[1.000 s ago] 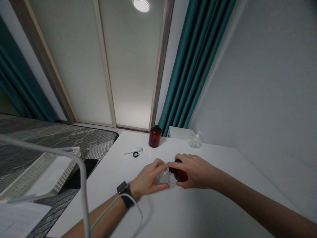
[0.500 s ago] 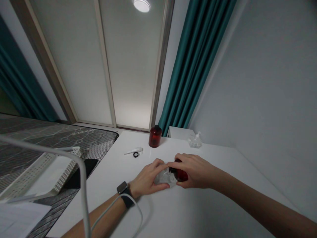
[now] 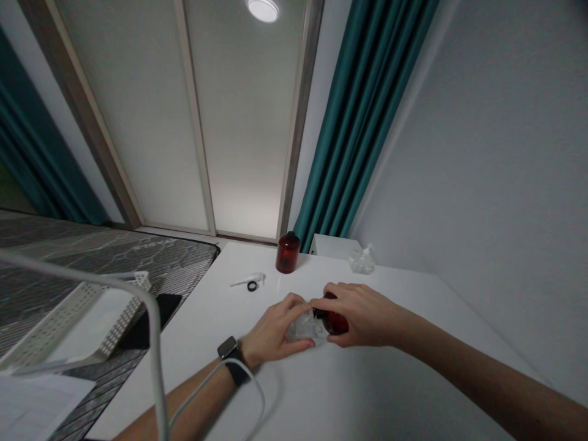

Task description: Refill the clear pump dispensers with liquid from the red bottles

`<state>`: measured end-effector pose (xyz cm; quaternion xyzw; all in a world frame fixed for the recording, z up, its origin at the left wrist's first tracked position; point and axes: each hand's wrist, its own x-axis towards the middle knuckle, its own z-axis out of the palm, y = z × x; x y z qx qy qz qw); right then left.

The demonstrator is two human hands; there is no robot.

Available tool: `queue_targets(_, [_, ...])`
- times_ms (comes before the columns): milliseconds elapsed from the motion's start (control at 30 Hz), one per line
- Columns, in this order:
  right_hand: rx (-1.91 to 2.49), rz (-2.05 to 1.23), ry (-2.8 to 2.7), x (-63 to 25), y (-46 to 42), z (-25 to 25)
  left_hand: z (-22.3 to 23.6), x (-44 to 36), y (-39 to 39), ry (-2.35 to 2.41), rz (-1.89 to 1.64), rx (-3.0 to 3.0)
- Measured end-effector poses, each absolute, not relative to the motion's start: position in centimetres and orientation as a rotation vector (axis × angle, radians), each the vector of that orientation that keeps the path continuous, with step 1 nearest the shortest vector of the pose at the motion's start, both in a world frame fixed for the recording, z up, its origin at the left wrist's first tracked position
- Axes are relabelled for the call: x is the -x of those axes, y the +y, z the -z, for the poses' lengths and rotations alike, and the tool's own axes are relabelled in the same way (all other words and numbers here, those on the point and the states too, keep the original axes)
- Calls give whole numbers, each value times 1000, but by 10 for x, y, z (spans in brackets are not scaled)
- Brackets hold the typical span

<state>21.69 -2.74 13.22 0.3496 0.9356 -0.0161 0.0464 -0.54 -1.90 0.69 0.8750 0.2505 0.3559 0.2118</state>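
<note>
My right hand is wrapped round a dark red bottle, tilted on its side with its black neck pointing left. My left hand, with a smartwatch on the wrist, curves over a clear, crumpled-looking plastic piece, perhaps a bag. Its thumb and fingers close on that plastic from both sides. The bottle's neck lies right beside the plastic, and my left fingertips come close to it. Whether the neck is inside the plastic I cannot tell.
On the white table stand another dark red bottle, a white pump head, a black ring and a clear plastic bag. To the left sits a white basket. A white cable crosses in front.
Almost nothing differs. My right hand and the bottle have shifted up very slightly; my left hand keeps its place on the plastic.
</note>
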Motion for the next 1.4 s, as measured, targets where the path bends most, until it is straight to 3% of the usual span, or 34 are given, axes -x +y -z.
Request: queue_targets(1400, [-1047,77,2830,-216,-25,-137,-6,5,-19,686,-1037,-2444])
